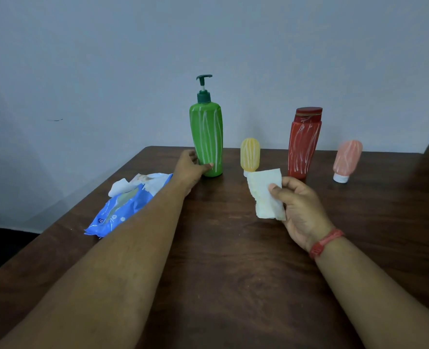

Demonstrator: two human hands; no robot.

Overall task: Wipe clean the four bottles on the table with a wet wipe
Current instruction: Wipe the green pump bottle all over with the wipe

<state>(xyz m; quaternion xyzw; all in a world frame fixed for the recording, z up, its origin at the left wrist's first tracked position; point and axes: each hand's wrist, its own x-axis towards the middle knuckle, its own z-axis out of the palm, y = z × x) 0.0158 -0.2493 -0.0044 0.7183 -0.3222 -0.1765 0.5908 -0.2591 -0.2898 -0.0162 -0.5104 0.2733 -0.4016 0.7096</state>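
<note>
1. Your left hand (188,165) reaches toward the table's (221,260) far edge and grasps the base of the green pump bottle (206,137), thumb in front, fingers curled behind it.
2. That bottle stands upright near the far edge, streaked with white marks (so are the other three).
3. Your right hand (301,210) pinches a folded wet wipe (265,195) between thumb and fingers, held above the table's middle.
4. The small yellow bottle (250,154) stands cap-down just behind the wipe.
5. The red bottle (303,144) stands upright to its right; the pink bottle (347,158) leans cap-down toward the far right corner.
6. The blue wipe packet (122,207) lies open by the left edge, under your left forearm.
</note>
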